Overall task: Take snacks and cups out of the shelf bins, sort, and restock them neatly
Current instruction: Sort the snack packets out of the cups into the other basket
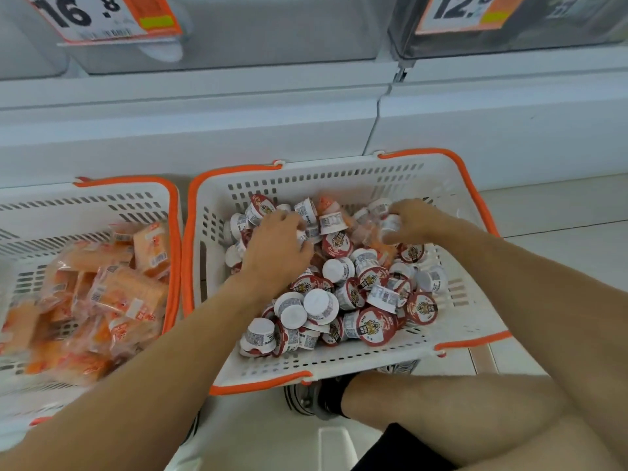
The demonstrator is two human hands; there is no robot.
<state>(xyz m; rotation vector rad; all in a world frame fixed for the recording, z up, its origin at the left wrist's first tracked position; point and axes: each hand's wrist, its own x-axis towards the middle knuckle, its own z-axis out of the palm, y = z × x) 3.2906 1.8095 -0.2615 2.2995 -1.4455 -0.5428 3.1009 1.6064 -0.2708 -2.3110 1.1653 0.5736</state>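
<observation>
- Across the top of the frame: white shelf (204, 107) with clear bins above, price tags (102, 15) clipped at upper left and upper right; bin contents too blurred to tell.
- Centre of the frame: white basket with orange rim (455, 300) on the floor, holding a loose heap of small cups (339, 294), white-walled with red printed lids, lying at every angle, with a few orange packets mixed in near the top.
- Left of the frame: second basket (102, 205), just beside the first, filled with orange snack packets (112, 294) in clear wrap.
- Likely handling: cups light and stiff, film lids probably easy to dent, so best held round the wall; packets soft, slippery, prone to sliding, best pinched at a sealed edge.
- Left hand (275, 246), upper middle of the heap: fingers curled down among the cups; whether anything is held, cannot tell.
- Right hand (413, 220), upper right of the heap: grip closed around a white cup (390, 225), fingers bent over it.
- Sorting seemingly under way, cups and packets not yet fully apart.
</observation>
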